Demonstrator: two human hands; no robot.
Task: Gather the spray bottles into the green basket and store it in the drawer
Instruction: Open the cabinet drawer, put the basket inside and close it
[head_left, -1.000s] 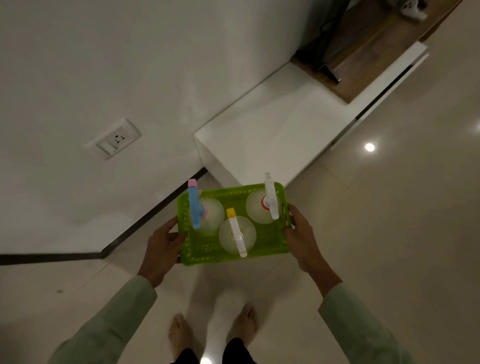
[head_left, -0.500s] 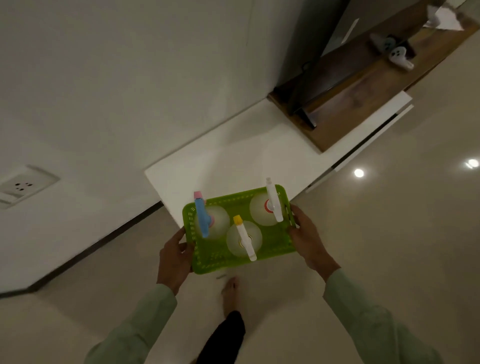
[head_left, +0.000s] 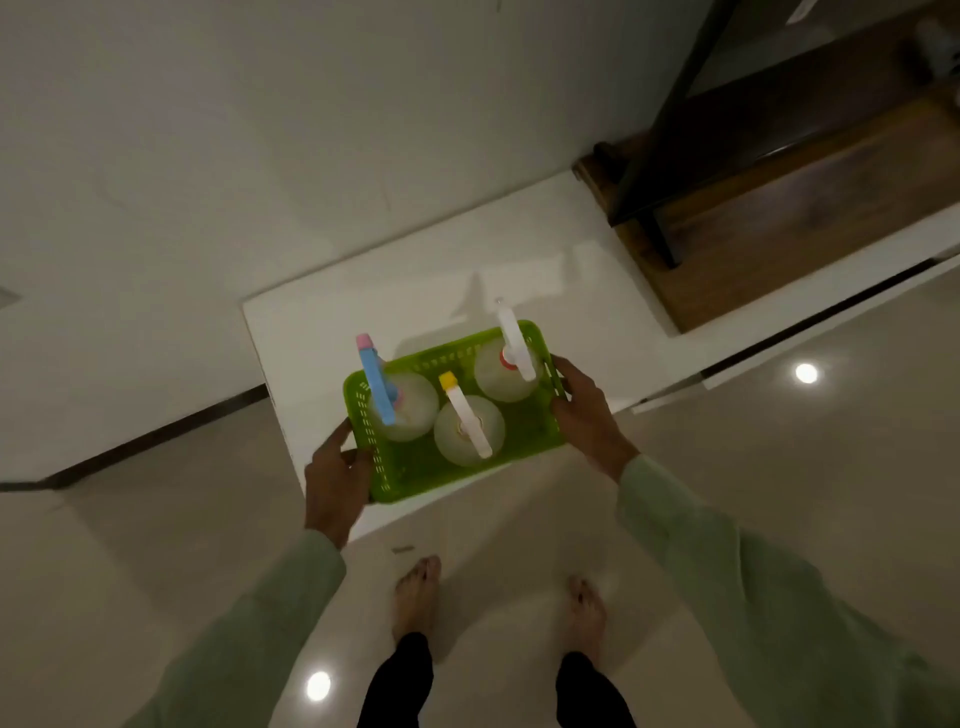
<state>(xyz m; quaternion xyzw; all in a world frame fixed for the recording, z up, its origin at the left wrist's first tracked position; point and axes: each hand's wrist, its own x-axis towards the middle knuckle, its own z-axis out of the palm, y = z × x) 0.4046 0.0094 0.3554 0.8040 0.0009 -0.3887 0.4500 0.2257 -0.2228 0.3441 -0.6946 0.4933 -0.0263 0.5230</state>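
I hold the green basket (head_left: 415, 475) level in front of me, above the near left corner of a low white cabinet (head_left: 415, 291). My left hand (head_left: 332, 480) grips its left end and my right hand (head_left: 584, 410) grips its right end. Three pale round spray bottles stand upright inside: one with a blue trigger and pink tip (head_left: 376, 379) on the left, one with a white trigger and yellow tip (head_left: 467, 415) in the middle, one with an all-white trigger (head_left: 514, 345) at the far right. No drawer front is visible from here.
A dark wooden top (head_left: 805, 208) with a black stand leg (head_left: 660, 156) lies on the cabinet's right part. A dark gap (head_left: 810, 322) runs along the cabinet front on the right. A white wall rises behind. My bare feet (head_left: 415, 597) stand on glossy tiles.
I have stepped closer to the white cabinet. The basket now hangs over its near corner instead of over the floor. Both hands keep the same grip.
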